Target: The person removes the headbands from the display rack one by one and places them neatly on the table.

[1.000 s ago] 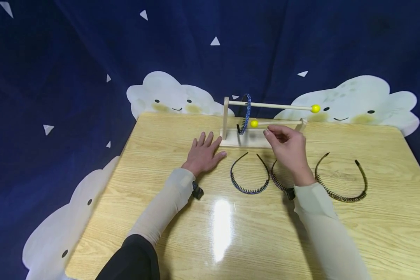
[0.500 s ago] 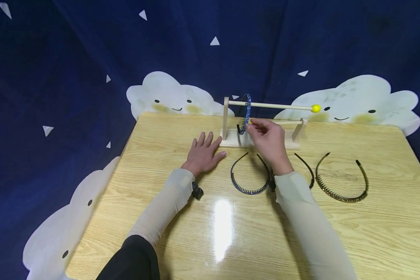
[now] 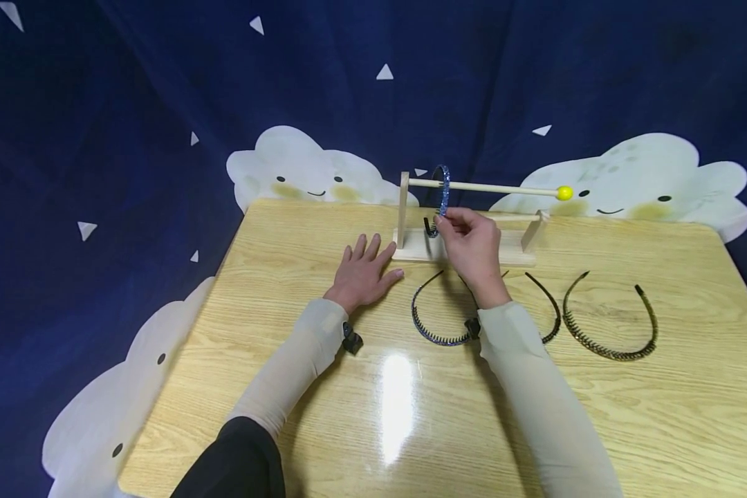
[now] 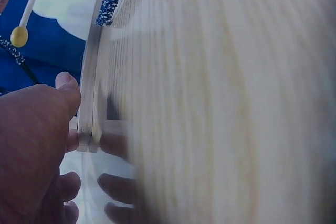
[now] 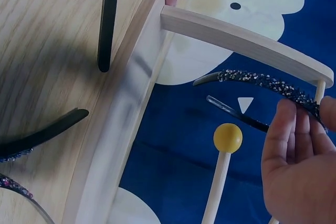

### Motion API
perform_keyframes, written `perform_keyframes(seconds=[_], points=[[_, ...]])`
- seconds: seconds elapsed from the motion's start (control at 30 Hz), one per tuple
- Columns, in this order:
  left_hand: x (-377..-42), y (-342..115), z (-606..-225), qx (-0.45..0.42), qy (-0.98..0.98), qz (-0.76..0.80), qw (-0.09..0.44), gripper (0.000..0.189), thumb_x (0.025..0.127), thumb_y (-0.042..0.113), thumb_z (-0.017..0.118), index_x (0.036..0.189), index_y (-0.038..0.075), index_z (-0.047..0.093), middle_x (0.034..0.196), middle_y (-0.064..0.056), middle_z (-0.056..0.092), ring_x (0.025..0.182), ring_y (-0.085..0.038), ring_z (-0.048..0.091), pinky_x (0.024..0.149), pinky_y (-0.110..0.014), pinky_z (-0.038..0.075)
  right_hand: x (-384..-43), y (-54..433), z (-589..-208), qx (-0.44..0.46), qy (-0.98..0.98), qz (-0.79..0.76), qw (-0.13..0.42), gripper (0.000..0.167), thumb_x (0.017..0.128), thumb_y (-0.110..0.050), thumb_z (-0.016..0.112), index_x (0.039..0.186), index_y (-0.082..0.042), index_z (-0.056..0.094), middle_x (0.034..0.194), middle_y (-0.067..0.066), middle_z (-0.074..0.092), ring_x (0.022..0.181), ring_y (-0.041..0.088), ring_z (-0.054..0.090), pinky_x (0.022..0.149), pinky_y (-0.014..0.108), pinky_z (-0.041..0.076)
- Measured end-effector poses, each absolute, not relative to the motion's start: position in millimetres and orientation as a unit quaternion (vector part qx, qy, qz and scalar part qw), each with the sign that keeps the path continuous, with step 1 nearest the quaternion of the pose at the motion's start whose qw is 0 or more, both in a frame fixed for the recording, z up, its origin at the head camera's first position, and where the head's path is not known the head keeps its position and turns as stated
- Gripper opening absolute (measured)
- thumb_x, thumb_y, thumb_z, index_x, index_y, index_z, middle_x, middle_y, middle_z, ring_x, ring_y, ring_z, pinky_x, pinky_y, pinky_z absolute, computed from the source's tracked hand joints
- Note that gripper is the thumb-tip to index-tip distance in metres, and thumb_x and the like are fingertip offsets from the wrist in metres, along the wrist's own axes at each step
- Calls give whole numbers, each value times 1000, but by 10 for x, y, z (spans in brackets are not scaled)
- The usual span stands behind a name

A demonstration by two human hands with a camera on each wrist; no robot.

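Observation:
A blue glittery headband (image 3: 445, 185) hangs over the upper rod (image 3: 504, 188) of a wooden stand (image 3: 416, 250). My right hand (image 3: 473, 243) pinches one side of this headband between thumb and fingers; in the right wrist view its sparkly band (image 5: 262, 81) runs into my fingertips, and both of its ends point away from the hand. Flat on the table, fingers spread, my left hand (image 3: 362, 275) lies against the left end of the stand's base. The left wrist view shows that hand's thumb (image 4: 67, 90) beside the wooden edge.
On the table (image 3: 324, 429) in front of the stand lie a blue headband (image 3: 432, 337), a dark headband (image 3: 555, 315) partly behind my right forearm, and a brownish headband (image 3: 619, 355). A yellow ball (image 3: 564, 193) tips the upper rod; a shorter rod (image 3: 515, 218) sits lower.
My right hand has moved left from the lower rod's area to the hanging headband and taken hold of its side. The left hand has stayed in place.

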State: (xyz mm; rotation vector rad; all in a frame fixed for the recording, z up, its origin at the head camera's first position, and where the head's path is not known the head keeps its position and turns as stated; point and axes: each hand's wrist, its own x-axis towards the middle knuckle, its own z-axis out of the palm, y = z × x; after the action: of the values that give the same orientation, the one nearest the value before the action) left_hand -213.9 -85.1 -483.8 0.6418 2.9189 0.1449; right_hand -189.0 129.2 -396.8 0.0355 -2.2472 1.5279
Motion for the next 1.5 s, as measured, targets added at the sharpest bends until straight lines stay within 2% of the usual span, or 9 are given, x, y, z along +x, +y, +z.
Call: perform_keyframes(seconds=[0.37, 0.67, 1.0, 1.4, 1.5], points=[[-2149, -858, -4843, 215, 972, 49, 78, 70, 103, 66, 25, 163, 30, 19, 167, -11, 11, 152, -37, 3, 119, -57, 11, -1881, 1324, -3916, 23, -812, 543, 215, 15, 94, -11, 73, 99, 2, 78, 85, 13, 74, 67, 12, 61, 58, 17, 46], [-2138, -869, -4850, 216, 972, 51, 79, 70, 103, 66, 25, 163, 29, 18, 167, -12, 10, 152, -38, 3, 119, -57, 11, -1824, 1345, -3787, 14, -804, 553, 216, 17, 95, -14, 73, 102, 1, 77, 85, 12, 73, 69, 13, 62, 59, 17, 48], [-2149, -858, -4857, 212, 972, 58, 88, 70, 103, 66, 25, 163, 30, 17, 168, -10, 10, 152, -37, 2, 120, -56, 9, -1784, 1391, -3636, 40, -788, 554, 264, 16, 94, -13, 73, 97, 2, 78, 79, 14, 71, 65, 17, 62, 60, 18, 46], [-2149, -851, -4866, 209, 972, 57, 88, 70, 103, 65, 27, 163, 30, 17, 168, -11, 10, 152, -36, 1, 120, -56, 9, -1662, 1402, -3420, 51, -772, 571, 273, 15, 93, -7, 73, 99, 6, 76, 84, 16, 72, 65, 12, 62, 59, 17, 48], [-2156, -853, -4871, 210, 972, 58, 88, 70, 103, 65, 28, 163, 30, 18, 168, -11, 10, 152, -36, 1, 120, -57, 9, -1610, 1415, -3358, 65, -769, 571, 280, 15, 93, -8, 73, 99, 5, 77, 83, 13, 72, 66, 16, 64, 59, 17, 48]])
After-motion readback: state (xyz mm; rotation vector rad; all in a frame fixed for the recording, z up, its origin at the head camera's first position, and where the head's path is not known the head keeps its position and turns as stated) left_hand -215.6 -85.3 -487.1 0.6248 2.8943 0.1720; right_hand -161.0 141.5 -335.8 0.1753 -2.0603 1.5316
